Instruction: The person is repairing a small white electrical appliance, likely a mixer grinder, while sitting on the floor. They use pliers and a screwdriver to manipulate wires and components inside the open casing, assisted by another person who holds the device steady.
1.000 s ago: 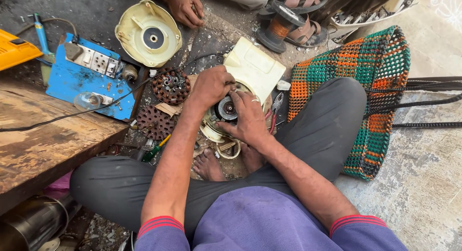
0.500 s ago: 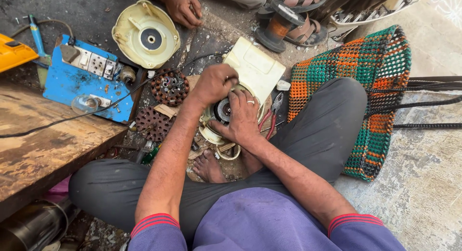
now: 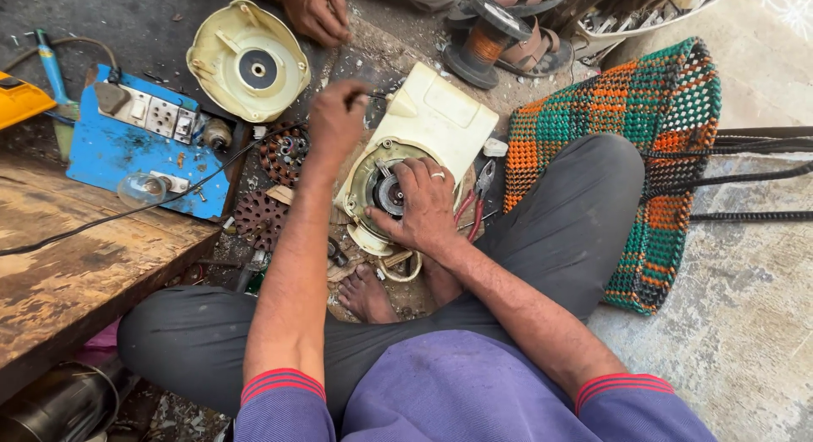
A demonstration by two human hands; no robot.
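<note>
Cream plastic motor housing [image 3: 423, 146] sits centre frame on gritty floor between the crossed legs, squarish top, round open end w/ metal rotor hub showing. Right hand [image 3: 421, 207] lies flat over that round opening, fingers spread and curled on the rim, ring on one finger; pressing, not wrapped round. Left hand [image 3: 336, 120] at 10 o'clock of housing, lifted just off its top-left corner, fingertips pinched shut on a thin dark wire or tool [image 3: 373, 96]; can't tell which.

Room: tight. Red-handled pliers [image 3: 474, 207] touch the housing's 4 o'clock edge, by the right knee. Two rusty-brown toothed discs [image 3: 261, 218] at 9 o'clock, near the left forearm. Round cream cover [image 3: 247, 63] w/ dark centre hole at 11 o'clock, well apart. Blue metal switch box [image 3: 148, 150] farther at 9, against worn wooden bench edge [image 3: 80, 264]. Copper wire spool [image 3: 481, 37] at 1 o'clock. Woven green-orange plastic bag [image 3: 652, 154] at 3 o'clock, past the knee. Another person's hand [image 3: 315, 10] at 12, top edge.
</note>
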